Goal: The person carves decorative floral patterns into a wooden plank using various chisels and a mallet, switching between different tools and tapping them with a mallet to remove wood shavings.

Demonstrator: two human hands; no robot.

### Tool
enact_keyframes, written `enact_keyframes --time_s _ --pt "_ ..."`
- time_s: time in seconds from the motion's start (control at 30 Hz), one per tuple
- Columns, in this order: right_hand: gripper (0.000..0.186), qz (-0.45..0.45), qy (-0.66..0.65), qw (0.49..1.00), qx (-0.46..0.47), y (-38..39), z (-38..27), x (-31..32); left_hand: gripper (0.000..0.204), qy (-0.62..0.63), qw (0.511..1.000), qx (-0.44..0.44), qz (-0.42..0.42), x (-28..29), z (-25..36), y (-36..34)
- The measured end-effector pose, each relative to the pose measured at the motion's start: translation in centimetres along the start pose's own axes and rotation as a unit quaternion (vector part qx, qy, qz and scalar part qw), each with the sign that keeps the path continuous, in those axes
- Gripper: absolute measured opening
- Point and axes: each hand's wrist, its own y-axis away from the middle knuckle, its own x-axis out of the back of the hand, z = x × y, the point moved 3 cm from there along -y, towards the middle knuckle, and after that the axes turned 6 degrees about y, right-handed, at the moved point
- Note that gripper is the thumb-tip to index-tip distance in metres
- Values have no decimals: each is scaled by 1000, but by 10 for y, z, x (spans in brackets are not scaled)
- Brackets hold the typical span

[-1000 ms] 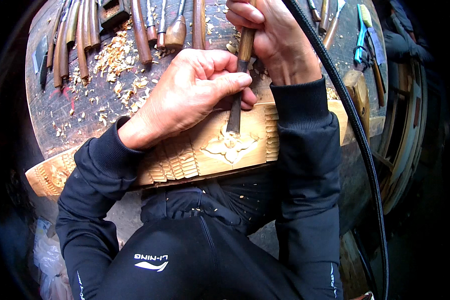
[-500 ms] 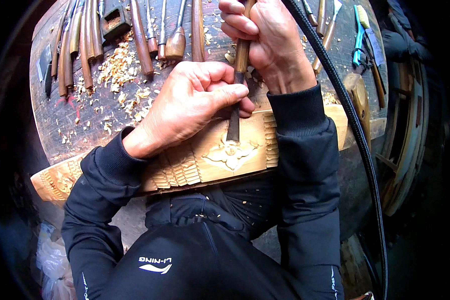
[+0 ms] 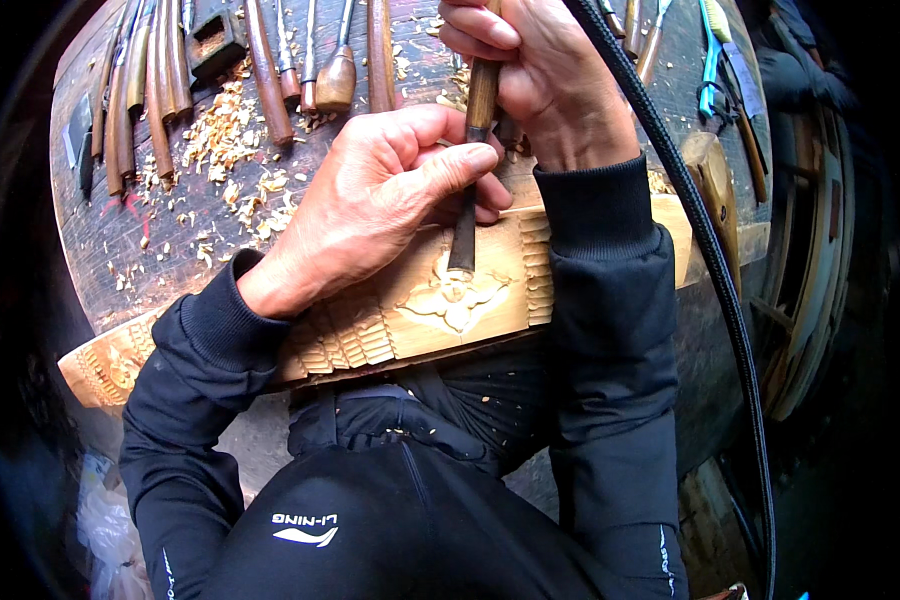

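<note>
Worn worktop (image 3: 170, 250) carries the carved panel (image 3: 410, 310). Your chisel (image 3: 470, 170) stands across it, tip toward you; right hand (image 3: 540, 80) fists the handle, left hand (image 3: 370, 200) pinches the blade.

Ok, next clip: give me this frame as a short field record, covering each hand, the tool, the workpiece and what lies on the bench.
left hand: rests on the carved plank, thumb and fingers pinching the chisel's blade
right hand: grips the chisel's wooden handle from above
chisel: steep, tip on the relief figure
carved plank: pale wood, lying across the near edge of the bench
bench: dark, round, strewn with wood shavings
spare tools: row of wooden-handled tools at the far side
</note>
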Motion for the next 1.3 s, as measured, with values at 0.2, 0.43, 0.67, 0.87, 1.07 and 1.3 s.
enact_keyframes --time_s 0.2,0.43,0.67,0.87,1.07,1.3 --pt "34 -98 20 994 32 -6 -6 7 29 -8 1000 -4 -5 -8 4 -1" --pt "32 -77 -3 997 29 11 -11 -8 28 -45 999 0 -9 -1 2 -1" --pt "33 -48 12 998 35 8 1 -2 27 -42 999 -1 -1 0 3 1" --pt "35 -15 33 998 47 11 3 6 27 -47 999 -1 -9 0 1 1" --pt "36 10 55 996 69 9 -1 12 28 -24 999 16 -13 -4 3 1" --pt "43 56 114 981 145 -4 -12 -2 28 37 999 20 -6 -4 5 0"
